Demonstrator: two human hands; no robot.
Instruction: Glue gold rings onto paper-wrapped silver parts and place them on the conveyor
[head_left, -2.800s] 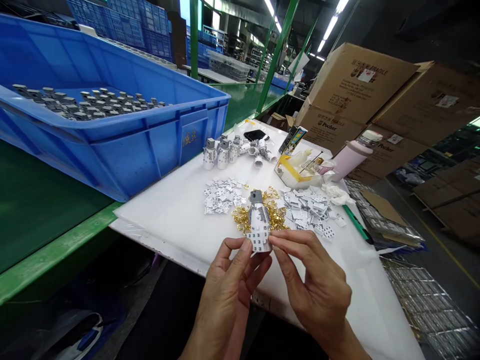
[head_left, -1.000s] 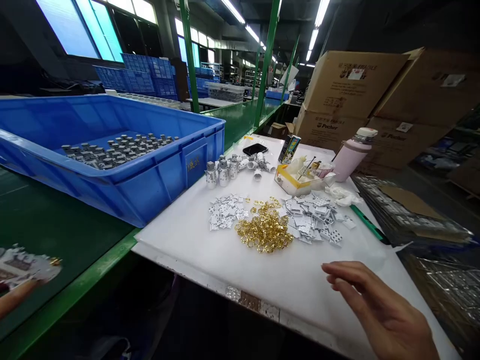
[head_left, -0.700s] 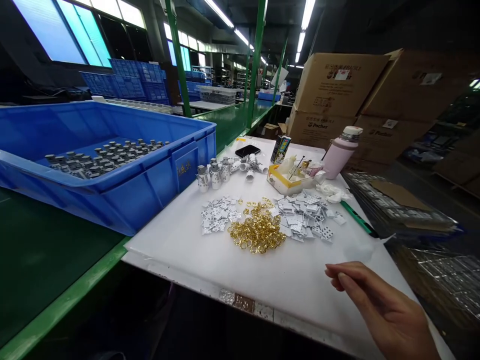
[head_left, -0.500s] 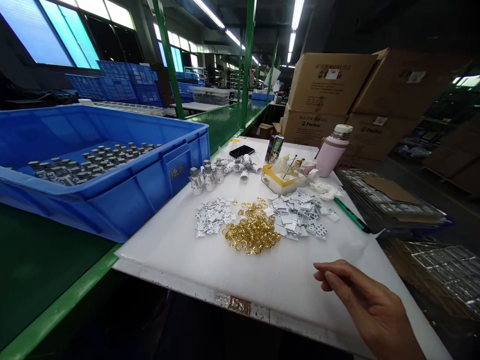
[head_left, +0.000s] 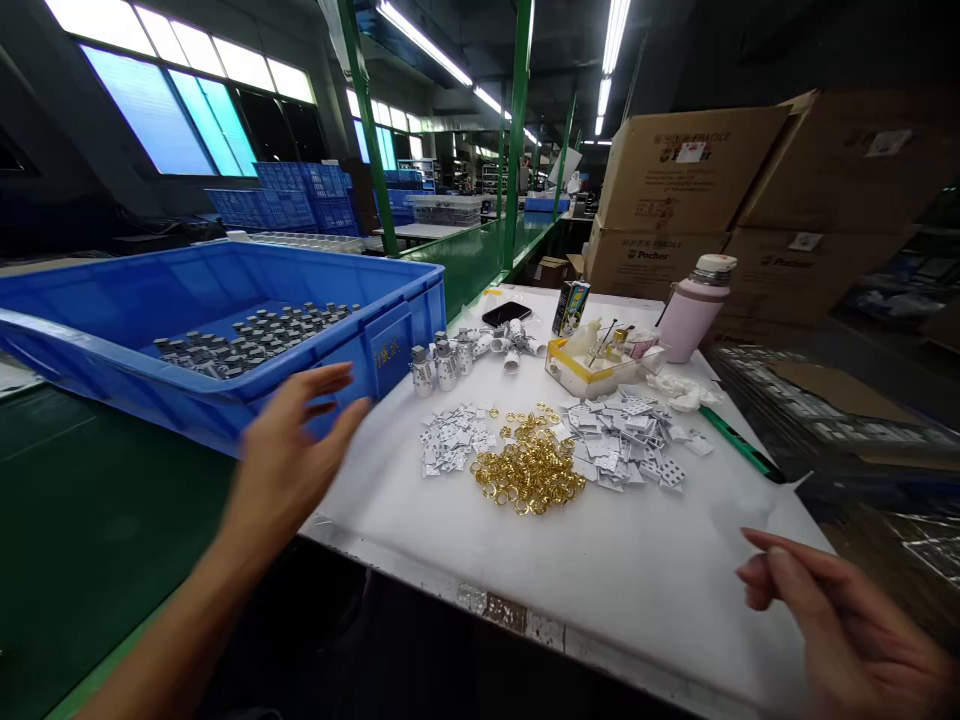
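Note:
My left hand [head_left: 296, 440], a little blurred, is beside the front wall of the blue crate [head_left: 202, 400], fingers stretched and thumb apart, with nothing seen in it. Over the right front of the white table, my right hand [head_left: 840, 610] has its thumb and fingers pinched together; anything between them is too small or hidden to tell. Mid-table lies a heap of gold rings [head_left: 529, 470]. Small white pieces [head_left: 454, 440] are piled to its left, and larger white plates with dark dots [head_left: 626, 435] to its right. Several white cylindrical parts with grey tops [head_left: 446, 365] stand near the crate.
Many grey-topped parts [head_left: 255, 335] lie inside the crate. Behind the heaps are a phone [head_left: 506, 314], a drink carton [head_left: 571, 306], a yellow-edged tray [head_left: 581, 378] with small bottles, a pink flask [head_left: 694, 312] and a green tool [head_left: 742, 443]. Cardboard boxes [head_left: 675, 185] are stacked beyond.
My left hand has come into view at the left, by the crate. My right hand now appears farther right, still pinched. The view has shifted, so the table's things sit farther right.

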